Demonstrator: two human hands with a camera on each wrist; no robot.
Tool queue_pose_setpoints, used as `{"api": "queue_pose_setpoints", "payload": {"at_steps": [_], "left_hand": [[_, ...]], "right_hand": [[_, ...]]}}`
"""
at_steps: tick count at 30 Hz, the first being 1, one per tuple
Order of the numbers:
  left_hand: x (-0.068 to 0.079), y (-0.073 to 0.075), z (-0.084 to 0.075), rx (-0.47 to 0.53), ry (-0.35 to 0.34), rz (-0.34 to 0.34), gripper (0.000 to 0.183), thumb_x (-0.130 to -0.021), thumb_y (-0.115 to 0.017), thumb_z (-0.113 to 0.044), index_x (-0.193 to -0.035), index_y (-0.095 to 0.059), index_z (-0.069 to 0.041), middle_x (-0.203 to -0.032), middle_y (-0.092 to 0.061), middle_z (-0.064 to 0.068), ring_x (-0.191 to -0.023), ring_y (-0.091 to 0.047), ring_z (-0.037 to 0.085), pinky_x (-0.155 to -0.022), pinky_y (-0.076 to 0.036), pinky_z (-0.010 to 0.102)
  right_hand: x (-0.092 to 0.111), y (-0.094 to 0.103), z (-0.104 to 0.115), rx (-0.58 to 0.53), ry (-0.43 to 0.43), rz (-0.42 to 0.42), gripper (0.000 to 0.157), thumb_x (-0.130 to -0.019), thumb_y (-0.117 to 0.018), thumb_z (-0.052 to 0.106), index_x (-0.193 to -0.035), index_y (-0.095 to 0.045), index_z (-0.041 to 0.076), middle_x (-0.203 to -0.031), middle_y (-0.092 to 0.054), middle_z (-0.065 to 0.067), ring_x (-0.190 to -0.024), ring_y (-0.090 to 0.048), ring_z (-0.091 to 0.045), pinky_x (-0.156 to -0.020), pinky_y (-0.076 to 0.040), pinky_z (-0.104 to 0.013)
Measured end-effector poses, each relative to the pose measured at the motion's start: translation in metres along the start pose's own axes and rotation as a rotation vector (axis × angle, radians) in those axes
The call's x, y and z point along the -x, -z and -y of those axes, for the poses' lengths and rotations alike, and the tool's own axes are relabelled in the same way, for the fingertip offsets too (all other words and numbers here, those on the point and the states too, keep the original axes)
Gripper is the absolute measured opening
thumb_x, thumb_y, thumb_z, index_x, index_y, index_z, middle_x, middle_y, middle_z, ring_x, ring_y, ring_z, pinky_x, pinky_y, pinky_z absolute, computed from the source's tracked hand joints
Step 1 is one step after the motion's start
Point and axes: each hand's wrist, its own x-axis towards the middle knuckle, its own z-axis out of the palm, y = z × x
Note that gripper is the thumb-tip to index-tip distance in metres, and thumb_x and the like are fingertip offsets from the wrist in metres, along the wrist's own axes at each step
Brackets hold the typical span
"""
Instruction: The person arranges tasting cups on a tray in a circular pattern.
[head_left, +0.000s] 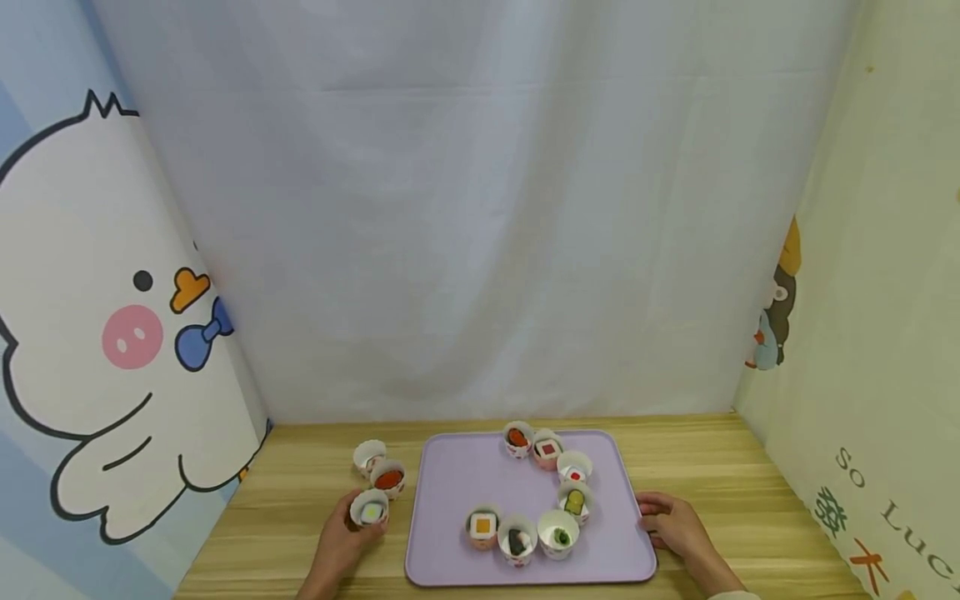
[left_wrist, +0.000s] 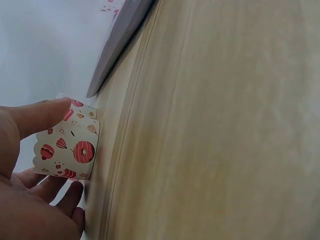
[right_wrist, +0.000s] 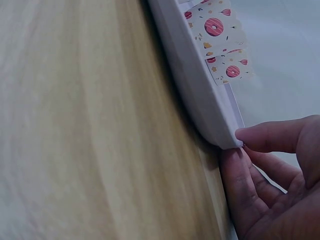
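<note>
At the left, my left hand [head_left: 341,537] holds a patterned paper baking cup [head_left: 370,507] with a white and yellow-green piece inside. In the left wrist view, thumb and fingers close around the cup's side [left_wrist: 67,150], printed with doughnuts. Just behind it stand a cup with an orange-red filling [head_left: 388,478] and another white cup [head_left: 370,457]. My right hand [head_left: 677,527] pinches the right rim of a lilac tray [head_left: 465,475], thumb on top and fingers below the edge [right_wrist: 200,95] in the right wrist view.
Several filled paper cups curve along the tray's right and front, among them one with a green piece [head_left: 558,534] and one with a white and orange square [head_left: 482,527]. The wooden table [head_left: 690,458] meets a pale curtain [head_left: 487,250] behind. Printed cloths hang at both sides.
</note>
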Motion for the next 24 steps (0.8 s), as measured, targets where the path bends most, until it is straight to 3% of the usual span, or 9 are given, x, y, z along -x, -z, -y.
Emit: {"api": "queue_pose_setpoints", "payload": {"at_steps": [3, 13, 21, 24], "left_hand": [[-0.001, -0.001, 0.002, -0.006, 0.000, -0.011, 0.078, -0.077, -0.081, -0.011, -0.141, -0.040, 0.009, -0.134, -0.055, 0.028, -0.124, -0.053, 0.034, -0.097, -0.045, 0.028], [0.005, 0.004, -0.003, -0.004, 0.047, -0.018, 0.076, -0.077, -0.082, -0.014, -0.139, -0.044, 0.008, -0.130, -0.059, 0.026, -0.115, -0.057, 0.029, -0.086, -0.046, 0.023], [0.014, 0.009, -0.022, -0.015, 0.048, 0.001, 0.075, -0.078, -0.081, -0.018, -0.140, -0.044, 0.004, -0.138, -0.053, 0.025, -0.132, -0.047, 0.039, -0.110, -0.037, 0.052], [0.016, 0.009, -0.030, -0.026, 0.034, 0.003, 0.073, -0.078, -0.082, -0.021, -0.138, -0.047, 0.000, -0.135, -0.056, 0.022, -0.128, -0.052, 0.036, -0.106, -0.042, 0.049]], "right_hand": [[-0.001, 0.000, -0.002, 0.002, 0.002, 0.001, 0.049, -0.077, -0.065, -0.005, -0.126, -0.059, -0.008, -0.100, -0.066, -0.009, -0.077, -0.064, -0.014, -0.064, -0.055, -0.033], [-0.001, -0.003, -0.003, 0.003, -0.001, -0.006, 0.049, -0.077, -0.066, -0.004, -0.125, -0.060, -0.007, -0.099, -0.065, -0.010, -0.076, -0.062, -0.014, -0.063, -0.054, -0.033], [-0.001, -0.002, -0.002, 0.000, 0.003, -0.007, 0.048, -0.077, -0.066, -0.004, -0.125, -0.060, -0.007, -0.098, -0.065, -0.009, -0.077, -0.062, -0.014, -0.064, -0.054, -0.032], [-0.001, -0.001, -0.002, -0.001, 0.004, -0.007, 0.048, -0.077, -0.066, -0.004, -0.125, -0.060, -0.007, -0.098, -0.065, -0.009, -0.077, -0.062, -0.014, -0.064, -0.055, -0.033]]}}
